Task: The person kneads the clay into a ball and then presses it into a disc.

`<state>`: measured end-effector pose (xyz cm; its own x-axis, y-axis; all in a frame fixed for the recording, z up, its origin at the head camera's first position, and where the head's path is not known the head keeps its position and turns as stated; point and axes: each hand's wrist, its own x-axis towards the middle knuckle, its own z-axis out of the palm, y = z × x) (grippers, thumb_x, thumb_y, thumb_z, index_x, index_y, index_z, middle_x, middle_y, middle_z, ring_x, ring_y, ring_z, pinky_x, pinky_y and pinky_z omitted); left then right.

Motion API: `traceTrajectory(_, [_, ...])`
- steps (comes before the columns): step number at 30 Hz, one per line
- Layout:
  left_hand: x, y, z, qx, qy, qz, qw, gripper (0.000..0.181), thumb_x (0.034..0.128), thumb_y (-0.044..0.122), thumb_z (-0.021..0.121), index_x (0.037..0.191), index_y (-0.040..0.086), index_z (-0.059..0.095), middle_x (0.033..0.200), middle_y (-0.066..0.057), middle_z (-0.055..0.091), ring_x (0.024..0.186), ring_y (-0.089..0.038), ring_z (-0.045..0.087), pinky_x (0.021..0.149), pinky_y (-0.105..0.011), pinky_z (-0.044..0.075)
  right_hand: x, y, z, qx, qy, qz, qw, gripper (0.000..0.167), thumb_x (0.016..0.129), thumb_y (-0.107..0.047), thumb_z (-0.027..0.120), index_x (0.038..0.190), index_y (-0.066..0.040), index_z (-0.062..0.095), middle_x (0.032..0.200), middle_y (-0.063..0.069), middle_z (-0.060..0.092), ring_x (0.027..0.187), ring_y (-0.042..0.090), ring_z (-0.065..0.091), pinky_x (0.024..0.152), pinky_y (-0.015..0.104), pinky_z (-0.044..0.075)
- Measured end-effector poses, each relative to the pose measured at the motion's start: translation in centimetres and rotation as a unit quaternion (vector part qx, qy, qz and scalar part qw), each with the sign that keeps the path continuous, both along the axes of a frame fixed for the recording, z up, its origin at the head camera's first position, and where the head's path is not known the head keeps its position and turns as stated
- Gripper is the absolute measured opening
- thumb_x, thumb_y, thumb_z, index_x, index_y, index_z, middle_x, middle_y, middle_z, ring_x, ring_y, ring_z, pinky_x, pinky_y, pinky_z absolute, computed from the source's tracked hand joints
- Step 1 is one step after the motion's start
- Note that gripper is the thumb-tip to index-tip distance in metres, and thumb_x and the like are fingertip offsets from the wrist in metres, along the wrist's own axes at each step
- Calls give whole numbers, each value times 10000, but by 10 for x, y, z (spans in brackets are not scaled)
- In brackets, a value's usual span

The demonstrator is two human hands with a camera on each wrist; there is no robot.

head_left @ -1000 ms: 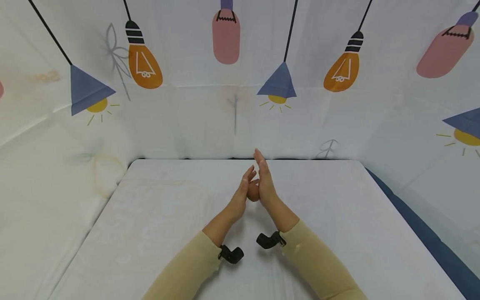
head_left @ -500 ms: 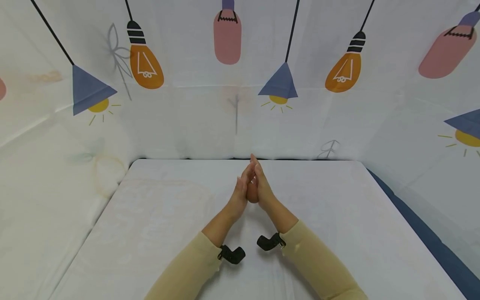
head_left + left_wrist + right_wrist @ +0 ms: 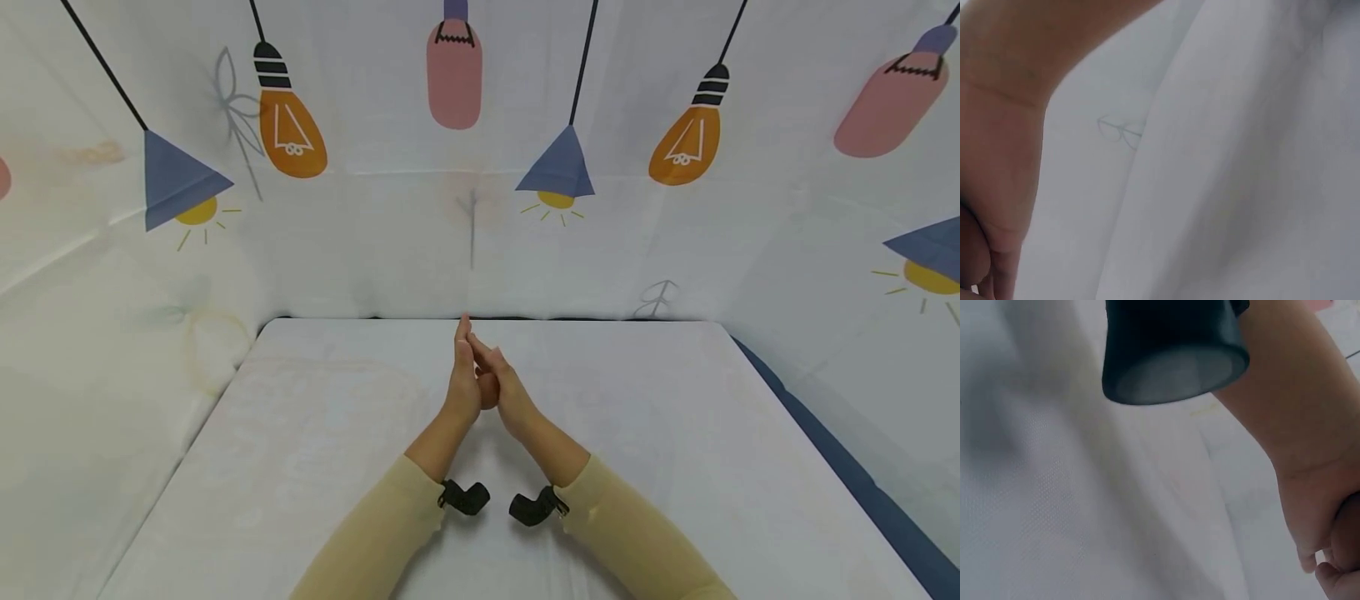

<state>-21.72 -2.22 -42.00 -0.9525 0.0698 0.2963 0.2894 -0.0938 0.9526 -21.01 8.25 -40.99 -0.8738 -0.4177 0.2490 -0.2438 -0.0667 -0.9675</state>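
A smooth reddish-brown rounded lump (image 3: 488, 390) sits between two palms, above the middle of the white table. My left hand (image 3: 462, 379) presses it from the left with straight fingers pointing away from me. From the other side my right hand (image 3: 513, 392) presses with its palm, its extended fingers leaning against the left ones. Much of the lump is covered by the hands. In the left wrist view part of the lump (image 3: 971, 250) shows at the lower left edge; in the right wrist view the lump (image 3: 1347, 540) is cut off at the right edge.
The white table (image 3: 315, 433) spreads below both forearms. Behind it hangs a white cloth (image 3: 375, 242) printed with lamps and bulbs. Black wrist cameras (image 3: 465, 497) hang at the sleeve ends. Dark blue material (image 3: 840, 454) lies along the right table edge.
The hands have slid against each other: the right fingertips reached farther forward before, the left ones do now. Both hands and the lump have shifted slightly left.
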Motion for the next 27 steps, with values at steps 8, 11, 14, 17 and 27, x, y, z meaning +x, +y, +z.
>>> traceTrajectory(8, [-4, -4, -6, -477, -556, -382, 9966, 902, 942, 780, 95, 1621, 197, -7, 1678, -63, 15, 1526, -295, 24, 1171, -623, 22, 1, 4, 9, -349, 480, -65, 9982, 773, 1048, -607, 127, 1583, -66, 265, 1637, 101, 255, 1511, 220, 191, 1213, 479, 102])
traceTrajectory(11, [0, -3, -6, -744, -538, -791, 9926, 835, 985, 713, 77, 1622, 178, 10, 1674, -74, 63, 1515, -326, 115, 1168, -629, 67, -2, 7, 11, -556, 470, -209, 9971, 795, 1036, -637, 164, 1594, -75, 229, 1631, 112, 265, 1511, 234, 193, 1214, 473, 107])
traceTrajectory(14, [3, 0, -6, -884, -425, -1092, 9892, 845, 976, 723, 62, 1623, 179, 36, 1662, -96, 132, 1484, -359, 218, 1152, -643, 144, -7, 10, 12, -505, 610, -480, 9957, 793, 1031, -644, 204, 1597, -89, 223, 1630, 105, 270, 1509, 236, 194, 1206, 498, 109])
traceTrajectory(17, [6, 2, -5, -904, -353, -1282, 9870, 843, 983, 714, 60, 1623, 166, 61, 1648, -118, 186, 1464, -371, 274, 1147, -617, 207, -10, 12, 12, -265, 811, -863, 9926, 746, 1040, -593, 232, 1594, -93, 237, 1634, 104, 259, 1507, 238, 191, 1192, 539, 103])
traceTrajectory(27, [13, 4, -1, -150, -150, -1803, 9834, 735, 1041, 618, 65, 1622, 171, 110, 1633, -172, 223, 1493, -349, 212, 1185, -577, 128, -26, 20, 11, 443, 693, -1615, 9834, 689, 995, -534, 374, 1592, -201, 285, 1638, 9, 251, 1500, 258, 193, 1163, 607, 143])
